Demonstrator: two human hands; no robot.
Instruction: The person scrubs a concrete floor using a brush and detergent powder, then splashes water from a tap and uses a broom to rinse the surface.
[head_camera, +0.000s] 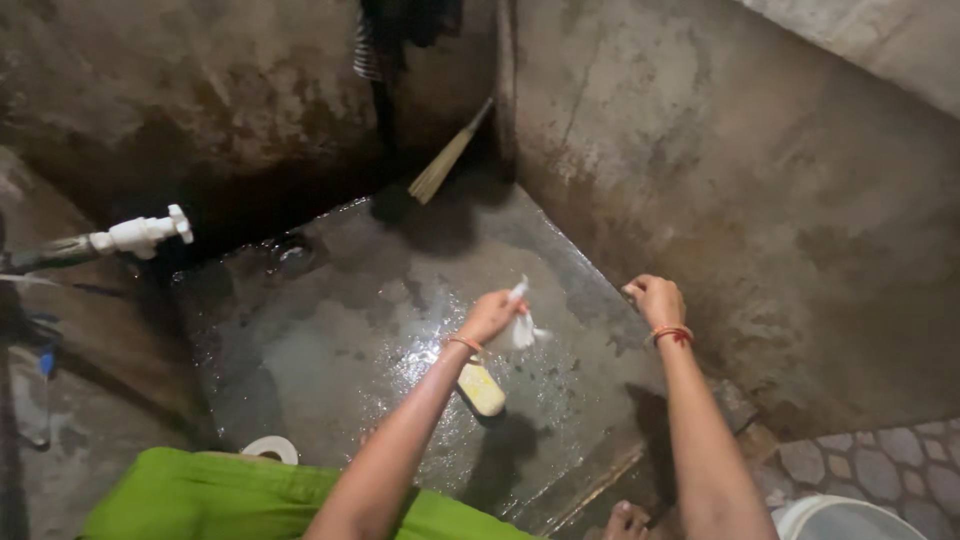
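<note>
My left hand (490, 315) hangs over the wet stone slab (330, 340) and pinches a small white sachet (521, 322) that points up and to the right. Just under that forearm a yellow bar of soap (482, 388) lies on the slab. My right hand (655, 300) is held to the right of the sachet, close to the concrete wall (760, 190), with its fingers curled shut. I cannot tell whether anything small is inside that fist. Both wrists carry a thread bracelet.
A white tap (140, 235) sticks out at the left over the slab's edge. A broom (448, 155) leans in the back corner. A white bucket rim (840, 518) shows at bottom right beside patterned floor tiles. Green cloth (200, 495) covers my lap, with a small white ring (270, 448) near it.
</note>
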